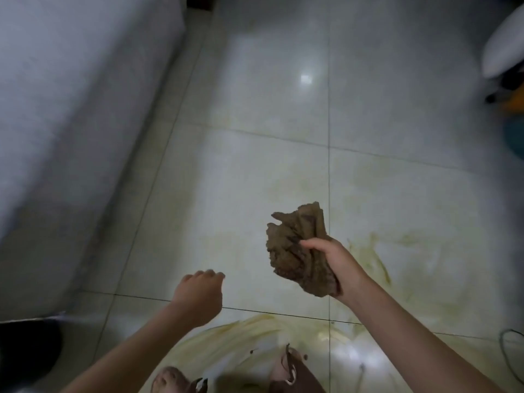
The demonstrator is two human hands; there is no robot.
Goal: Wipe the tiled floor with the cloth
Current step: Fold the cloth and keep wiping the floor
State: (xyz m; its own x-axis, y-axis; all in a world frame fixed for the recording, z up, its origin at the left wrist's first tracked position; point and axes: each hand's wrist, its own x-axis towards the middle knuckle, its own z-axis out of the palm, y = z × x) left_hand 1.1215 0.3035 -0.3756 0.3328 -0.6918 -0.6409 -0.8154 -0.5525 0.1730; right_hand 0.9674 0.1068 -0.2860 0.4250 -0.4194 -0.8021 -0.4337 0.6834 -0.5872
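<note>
Floor (283, 95): large pale glossy tiles, divided by thin dark joints. A bright spot of reflected light (305, 78) is noted on a far tile. Yellowish smears (377, 259) are seen in streaks on the tile to the right of the right hand, and in broad curved sweeps (249, 336) across the near tiles just ahead of the feet. Fainter yellow staining is spread over the middle tiles.

Cloth (295, 251): brown, coarse, bunched into a crumpled wad. It is gripped by the right hand (337, 259), thumb across the front and fingers wrapped behind, and is held up over the middle tiles; no contact with the floor can be made out.

Left hand (198, 296): seen from the back, somewhat blurred, fingers curled inward, nothing held. It is raised over the floor to the left of the cloth and apart from it.

Room: a large white block of furniture (71, 109) runs along the left side down to the floor. A dark object (25, 353) is placed at the lower left corner. At the upper right a white rounded object (504, 49) is recorded, with orange (514, 104) and teal (514, 137) items below it at the frame edge; these are too cut off to identify. A thin cable (507, 344) lies on the floor at the lower right. Two feet in brown sandals (295, 373) are visible at the bottom edge.
</note>
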